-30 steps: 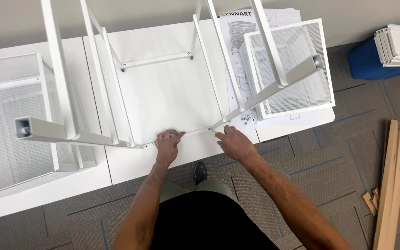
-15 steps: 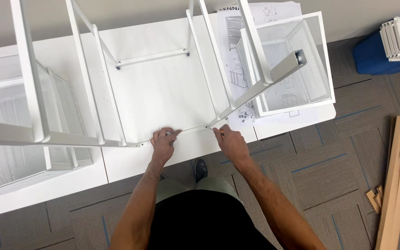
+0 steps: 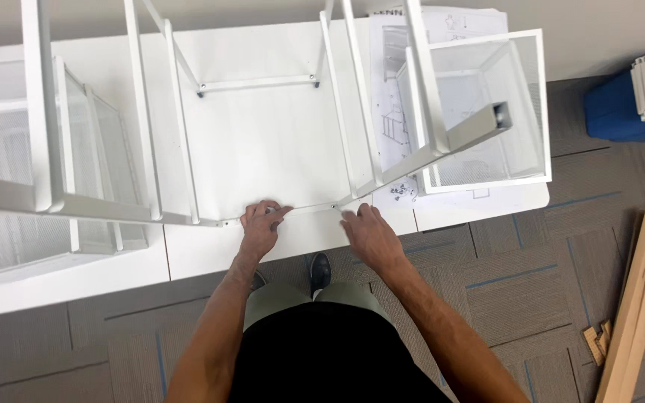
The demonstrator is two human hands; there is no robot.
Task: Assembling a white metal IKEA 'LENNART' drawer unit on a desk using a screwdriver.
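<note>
**Both hands on the thin cross rod, frame lying on its side**

White metal frame point(image 3: 188, 127) lies tipped over on the white tabletop point(image 3: 278, 142), filling the upper left and centre of the frame. Its lowest member, a thin white rod point(image 3: 311, 208), runs roughly left–right along the near tabletop edge, centre of frame, w/ a slight rise toward the right where it meets the angled square leg point(image 3: 442, 145). That's the axis that matters: rod is horizontal across the picture, hands come at it from below.

Left hand point(image 3: 261, 227) sits at the rod's left stretch, just right of the corner joint. Fingers curled over the rod, thumb side up near it; grip looks closed round the rod, tho the fingertips hide the exact contact. Right hand point(image 3: 367, 233) is at the rod's right end, near the joint w/ the angled leg. Fingers lie flatter, tips pointing up-left at the rod; it touches or nearly touches but I can't tell if it's actually clasping anything.

So the rod spans between the two hands, left one nearer the corner joint at lower left, right one nearer the leg joint.

Round about: mesh basket point(image 3: 487, 112) upper right on the instruction sheet point(image 3: 449, 22), small bag of fittings point(image 3: 403, 192) just below it, wood strips point(image 3: 636, 298) on the floor at lower right.
</note>
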